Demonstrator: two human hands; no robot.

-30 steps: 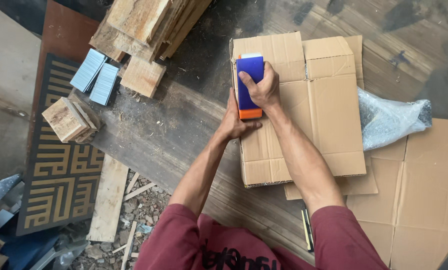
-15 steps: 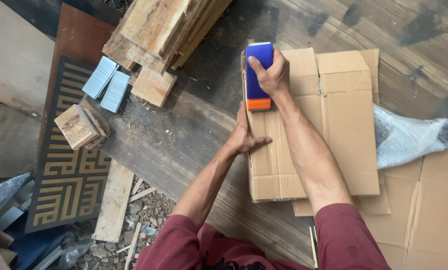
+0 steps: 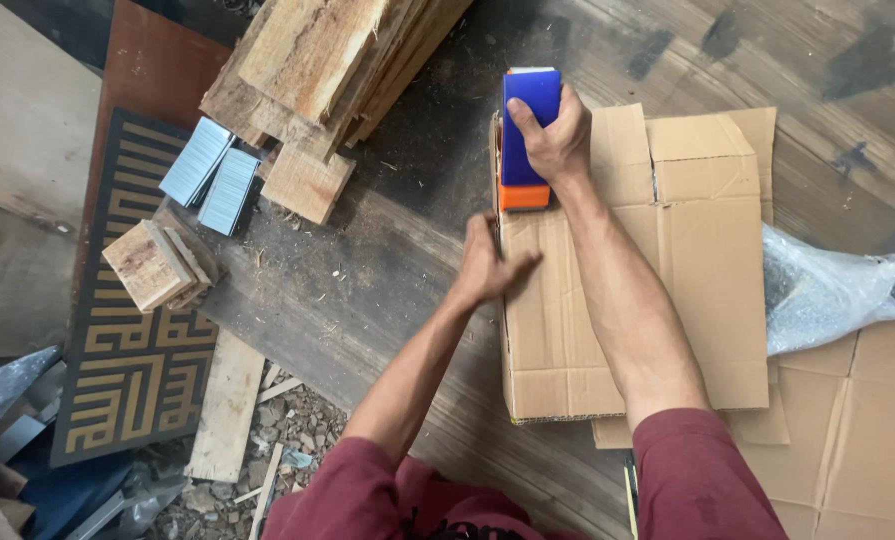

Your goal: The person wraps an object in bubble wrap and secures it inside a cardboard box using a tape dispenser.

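on the dark wooden floor, right at the far left edge of the flattened cardboard box (image 3: 657,290), the right hand (image 3: 557,140) is wrapped tight around a blue and orange tape dispenser (image 3: 525,135), fingers curled over the top, thumb down the blue face. the dispenser sits pressed on the box's far corner, orange end toward the person. lower down, the left hand (image 3: 487,265) lies flat and spread on the box's left edge, fingers apart, palm down on the cardboard, gripping nothing. both arms come out of dark red sleeves at the bottom of the view.

off to the left, well apart from the box, a stack of rough wooden planks (image 3: 317,70) leans across the top, with two strips of grey staples (image 3: 210,175) just beside it and a small wooden block (image 3: 150,262) nearer the patterned mat (image 3: 137,380). to the right, a crumpled clear plastic bag (image 3: 827,290) touches the box's right side, resting over more flat cardboard (image 3: 867,440).
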